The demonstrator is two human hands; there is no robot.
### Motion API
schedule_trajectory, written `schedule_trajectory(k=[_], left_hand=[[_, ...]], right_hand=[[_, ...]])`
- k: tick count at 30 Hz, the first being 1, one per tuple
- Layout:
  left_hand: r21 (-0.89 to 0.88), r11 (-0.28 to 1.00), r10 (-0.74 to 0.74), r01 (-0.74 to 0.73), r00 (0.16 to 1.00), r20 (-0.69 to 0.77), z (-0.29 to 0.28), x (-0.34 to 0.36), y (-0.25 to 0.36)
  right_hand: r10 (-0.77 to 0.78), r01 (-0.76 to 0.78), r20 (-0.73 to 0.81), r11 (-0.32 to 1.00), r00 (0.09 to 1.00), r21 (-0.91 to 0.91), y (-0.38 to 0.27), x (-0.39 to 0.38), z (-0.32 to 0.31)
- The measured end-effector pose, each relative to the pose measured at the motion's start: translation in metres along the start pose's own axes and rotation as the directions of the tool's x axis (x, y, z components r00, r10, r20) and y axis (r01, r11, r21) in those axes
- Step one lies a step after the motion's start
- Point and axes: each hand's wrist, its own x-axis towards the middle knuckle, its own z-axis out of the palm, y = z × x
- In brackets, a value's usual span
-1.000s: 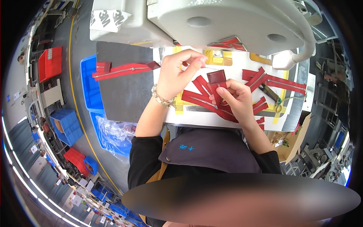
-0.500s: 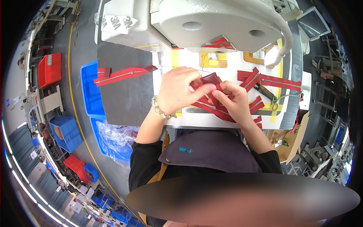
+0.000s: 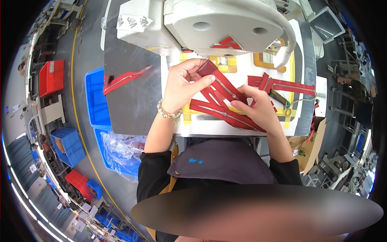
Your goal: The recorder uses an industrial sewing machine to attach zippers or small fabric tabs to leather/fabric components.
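Observation:
A red zipper (image 3: 226, 84) with silver teeth and a dark red end patch is held slantwise between my two hands. My left hand (image 3: 180, 86) pinches it by the patch, thumb on top. Lower down, near the slider, my right hand (image 3: 261, 109) grips the zipper with thumb and fingers. Another red zipper (image 3: 223, 114) lies on the white work surface beneath them. More zippers (image 3: 292, 87) cross each other to the right, beside dark-handled thread snips (image 3: 278, 97). At the table's left edge, one zipper (image 3: 124, 80) has a blurred far end.
A large white machine head (image 3: 225, 24) overhangs the far side, with red pieces stuck on its front. Yellow-edged frames (image 3: 269, 60) sit under it. Left of the table stand blue bins (image 3: 96, 97), one holding clear plastic. An open cardboard box (image 3: 314, 149) is at the right.
My hands have drawn apart, and the zipper once bunched between them is stretched out. The zipper at the left edge has shifted and bent, its far end blurred.

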Motion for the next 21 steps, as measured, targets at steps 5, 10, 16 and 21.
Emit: schedule_trajectory(k=[5,10,16,21], left_hand=[[0.004,1.000,0.002,-0.002,1.000,-0.030,-0.001,0.004,0.001],[0.036,0.999,0.037,-0.034,0.997,-0.070,-0.007,0.008,-0.006],[-0.016,0.999,0.048,-0.050,0.992,-0.116,-0.023,0.004,-0.007],[-0.163,0.985,0.034,-0.051,0.994,-0.106,-0.029,0.004,-0.013]], right_hand=[[0.056,-0.057,-0.016,0.994,0.998,-0.092,-0.002,-0.007,-0.010],[-0.077,0.025,-0.106,0.904,0.991,-0.426,-0.011,-0.020,-0.018],[-0.446,0.125,-0.218,0.621,0.868,-0.774,-0.038,-0.050,-0.016],[-0.728,0.515,0.131,0.335,0.673,-0.789,-0.035,-0.059,0.011]])
